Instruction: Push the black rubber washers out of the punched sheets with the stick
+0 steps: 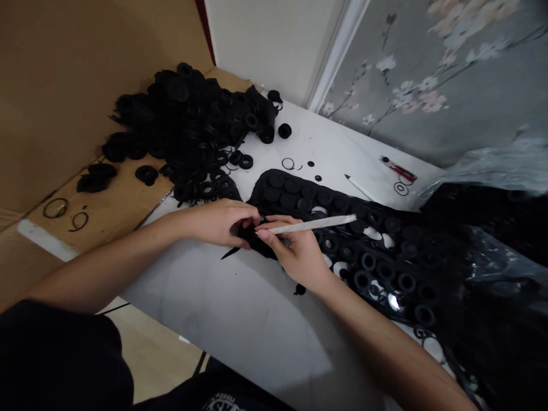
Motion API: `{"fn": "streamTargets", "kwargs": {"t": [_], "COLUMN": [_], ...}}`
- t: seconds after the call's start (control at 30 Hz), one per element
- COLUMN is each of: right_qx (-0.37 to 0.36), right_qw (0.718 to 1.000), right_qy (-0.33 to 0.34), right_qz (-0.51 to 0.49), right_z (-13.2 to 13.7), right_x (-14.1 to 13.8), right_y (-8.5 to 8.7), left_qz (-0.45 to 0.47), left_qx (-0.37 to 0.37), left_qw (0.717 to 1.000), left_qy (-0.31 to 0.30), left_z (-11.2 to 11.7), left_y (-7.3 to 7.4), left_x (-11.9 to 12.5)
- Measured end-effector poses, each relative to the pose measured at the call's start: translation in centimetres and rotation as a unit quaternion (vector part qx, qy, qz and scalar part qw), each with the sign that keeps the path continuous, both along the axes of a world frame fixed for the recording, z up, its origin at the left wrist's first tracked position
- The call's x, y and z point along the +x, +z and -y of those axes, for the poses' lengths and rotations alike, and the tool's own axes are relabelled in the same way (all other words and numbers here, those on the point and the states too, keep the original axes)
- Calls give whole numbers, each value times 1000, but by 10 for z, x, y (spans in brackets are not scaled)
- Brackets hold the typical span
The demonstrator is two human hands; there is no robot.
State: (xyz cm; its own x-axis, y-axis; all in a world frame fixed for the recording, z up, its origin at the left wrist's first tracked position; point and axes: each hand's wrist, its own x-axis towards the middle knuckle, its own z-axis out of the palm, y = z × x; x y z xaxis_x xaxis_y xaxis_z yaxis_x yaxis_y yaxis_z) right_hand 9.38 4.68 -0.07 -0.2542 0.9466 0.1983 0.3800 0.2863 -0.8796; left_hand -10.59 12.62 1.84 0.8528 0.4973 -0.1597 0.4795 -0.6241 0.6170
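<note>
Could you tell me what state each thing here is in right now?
Left hand: closed, pinching the black piece
Black piece: held, pointed end sticking out
Right hand: closed around the white stick
White stick: held, raised above the rings
Loose black rings: heaped in a pile
Rows of black rings: laid side by side
White pencil: lying down
Plastic bag: crumpled

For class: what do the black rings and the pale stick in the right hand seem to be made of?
The black rings look like matte rubber or foam, no shine. The pale stick in the right hand looks like paper or light wood, matte; unclear which.
</note>
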Motion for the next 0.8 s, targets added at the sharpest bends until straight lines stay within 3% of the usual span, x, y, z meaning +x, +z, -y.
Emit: {"fn": "streamTargets", "kwargs": {"t": [0.8], "right_qx": [-21], "right_qw": [1000], "right_qy": [1], "right_qz": [-4], "right_z": [3], "right_x": [-2], "right_y": [1], "left_qz": [15], "left_qx": [-2], "left_qw": [1000], "left_qy": [5], "left_z": [2], "left_y": [0], "left_x": [2]}}
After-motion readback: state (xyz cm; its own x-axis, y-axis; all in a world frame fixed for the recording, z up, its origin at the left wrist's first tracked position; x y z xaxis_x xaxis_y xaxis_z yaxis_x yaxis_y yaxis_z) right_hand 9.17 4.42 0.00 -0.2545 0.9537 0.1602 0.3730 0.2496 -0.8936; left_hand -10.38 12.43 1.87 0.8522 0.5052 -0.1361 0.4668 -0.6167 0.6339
